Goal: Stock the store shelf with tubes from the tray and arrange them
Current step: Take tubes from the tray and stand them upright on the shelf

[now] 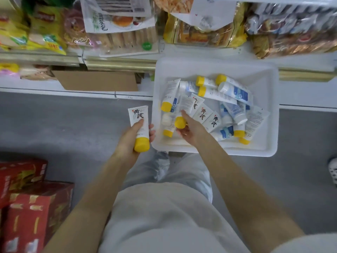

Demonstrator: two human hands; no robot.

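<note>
Seen from above, a person stands at a store shelf, partway through picking up stock. Their left hand [131, 139] is wrapped around a white plastic tube with a yellow cap [139, 125], held cap-down just left of the tray and above the grey floor. Their right hand [189, 132] reaches into the white rectangular plastic tray [255, 70], which rests on the edge of the white lower shelf [73, 87]. Its thumb and curled fingers close on a second yellow-capped tube [179, 122] lying at the near-left of the heap. This looks like the gathering step: nothing from the tray is visibly placed yet. Next, the right hand would need to lift its tube free of the overlapping ones, then both tubes need carrying to an open spot on the shelf and standing in line. The pile in the tray [228, 99] is jumbled: about eight yellow caps can be counted, plus roughly five blue-and-white tubes with white caps; some are partly buried, so the count is uncertain. One brown cardboard box [96, 81] sits on the lower shelf.
</note>
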